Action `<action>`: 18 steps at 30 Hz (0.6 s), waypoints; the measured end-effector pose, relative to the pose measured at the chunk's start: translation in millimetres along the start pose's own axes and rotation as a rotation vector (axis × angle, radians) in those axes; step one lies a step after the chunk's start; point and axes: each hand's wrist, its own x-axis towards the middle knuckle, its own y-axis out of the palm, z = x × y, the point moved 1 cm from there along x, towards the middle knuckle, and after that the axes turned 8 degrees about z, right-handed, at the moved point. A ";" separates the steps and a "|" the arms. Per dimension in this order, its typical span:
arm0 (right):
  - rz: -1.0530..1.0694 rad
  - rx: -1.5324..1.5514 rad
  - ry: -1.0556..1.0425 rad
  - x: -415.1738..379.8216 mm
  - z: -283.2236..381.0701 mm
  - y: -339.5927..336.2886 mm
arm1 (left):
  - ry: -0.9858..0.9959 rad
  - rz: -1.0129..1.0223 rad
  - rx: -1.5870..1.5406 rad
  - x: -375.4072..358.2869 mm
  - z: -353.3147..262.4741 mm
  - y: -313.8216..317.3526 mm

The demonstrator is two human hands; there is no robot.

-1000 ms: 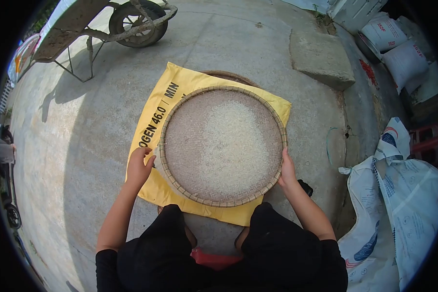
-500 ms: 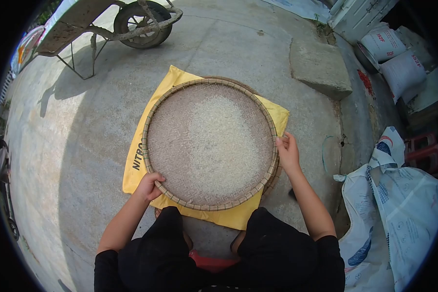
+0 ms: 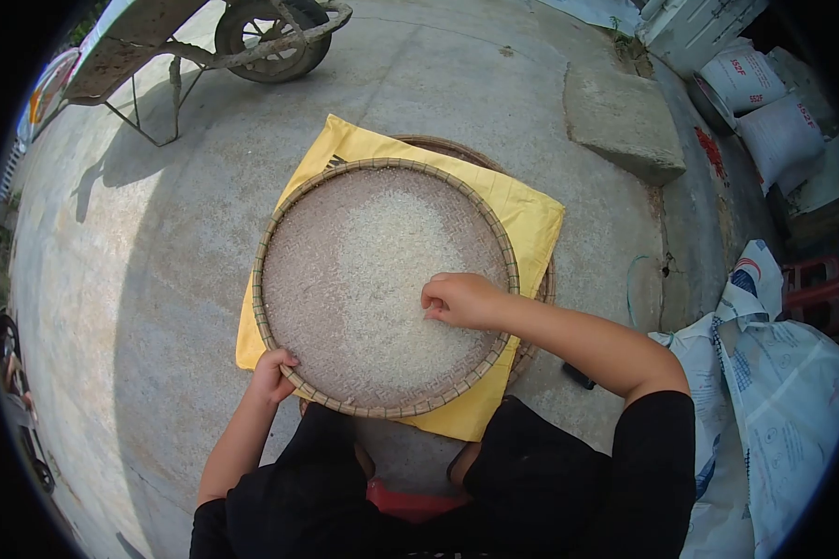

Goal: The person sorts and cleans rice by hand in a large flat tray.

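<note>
Sunlit concrete yard floor point(image 3: 158, 242), wheelbarrow point(image 3: 205, 37) behind, round woven tray point(image 3: 294, 261) of rice point(image 3: 391, 242) over yellow sack point(image 3: 522, 219), left hand point(image 3: 272, 373) clamped on tray's near rim, right hand point(image 3: 459, 300) with fingertips pinched together in the grain, white sacks point(image 3: 764, 373) at right

White rice point(image 3: 391, 252) on tan woven tray point(image 3: 294, 373), yellow sack point(image 3: 522, 210) beneath.
</note>
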 end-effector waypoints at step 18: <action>-0.060 -0.070 -0.010 -0.1 -7.2 19.2 | 0.024 -0.028 0.009 7.0 -2.5 -10.3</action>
